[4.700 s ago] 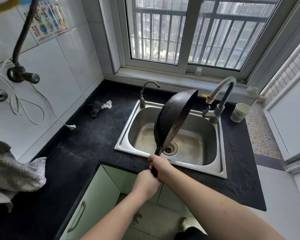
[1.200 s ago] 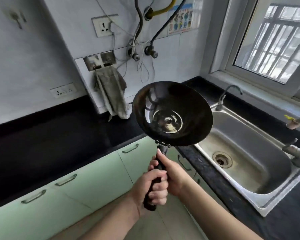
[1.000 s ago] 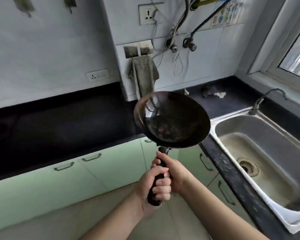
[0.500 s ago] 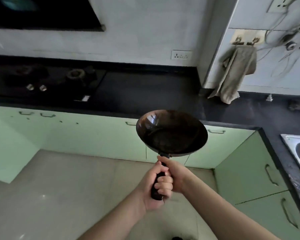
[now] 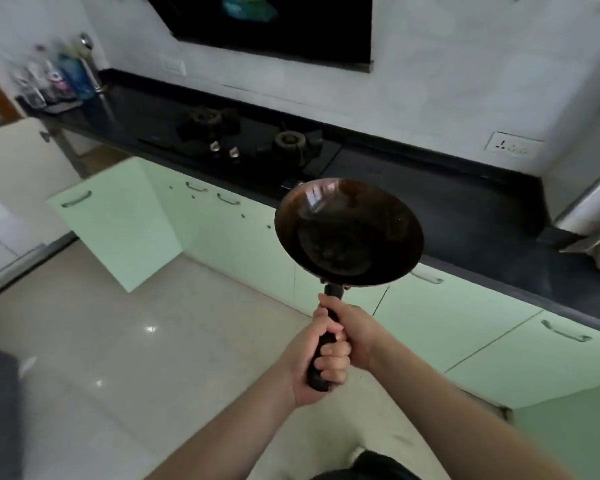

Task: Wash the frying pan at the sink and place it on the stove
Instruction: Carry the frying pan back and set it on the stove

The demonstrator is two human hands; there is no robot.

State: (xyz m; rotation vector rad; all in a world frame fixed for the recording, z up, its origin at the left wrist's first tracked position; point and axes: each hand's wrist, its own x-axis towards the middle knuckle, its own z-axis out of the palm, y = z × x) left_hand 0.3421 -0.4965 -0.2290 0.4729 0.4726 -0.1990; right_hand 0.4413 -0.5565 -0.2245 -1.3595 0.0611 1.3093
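The floor (image 5: 125, 341), pale and glossy, spreads below the fingers and off to their left. Beyond the fingers runs a row of light green cabinets (image 5: 465, 327) with a dark counter (image 5: 465, 209) on top, and one cabinet door (image 5: 115, 220) stands swung open, far to the left of the fingers. On the wall above the counter is a black range hood (image 5: 274, 26), high up past the fingertips.

The stove (image 5: 243, 143) is set into the counter, beyond the fingers and up to their left, with two burners and two small knobs between them. It is well apart from the frying pan (image 5: 349, 232), which is in the air just above the fingers, its dark bowl facing the camera and overlapping the counter edge and the cabinets behind it. The pan touches neither stove nor counter.

The pan's black handle (image 5: 326, 341) runs down from the bowl into both hands. The right hand (image 5: 357, 332) grips the upper part of the handle, thumb lying along it toward the bowl. The left hand (image 5: 312, 365) wraps the lower part, fingers (image 5: 331, 362) curled tightly around it, with the end of the handle poking out below.

A blurred cluster of bottles (image 5: 59, 77) stands at the counter's far left end, and a wall socket (image 5: 513, 147) sits up to the right of the fingers.
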